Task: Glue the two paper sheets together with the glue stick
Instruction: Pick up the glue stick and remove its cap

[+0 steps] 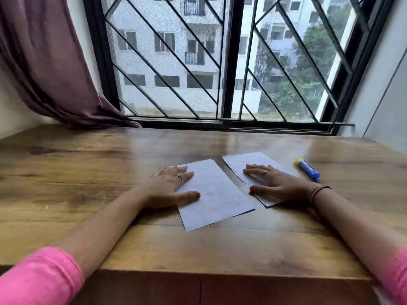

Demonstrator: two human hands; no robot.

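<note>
So nothing has been glued yet, as far as I can see from here. Two sheets lie side by side on the desk (pixel 66 164) by the window (pixel 229 62), close but apart, with a strip of bare wood between them. The left hand (pixel 170 186) rests flat on the left sheet (pixel 217 194), fingers straight and spread, thumb stretched along the paper; it covers that sheet's left edge and holds nothing. The right hand (pixel 271 183) lies just as flat on the right sheet (pixel 253 160), fingers wide, pressing it to the wood. The glue stick (pixel 307 168) lies on its side just beyond the right sheet, near the right hand but not touched, and its yellow cap looks to be on. I'd judge this the very start: papers laid out and steadied, no glue showing on either. Still to come are picking up the stick, uncapping it, coating one sheet, then laying the other on top and pressing.
</note>
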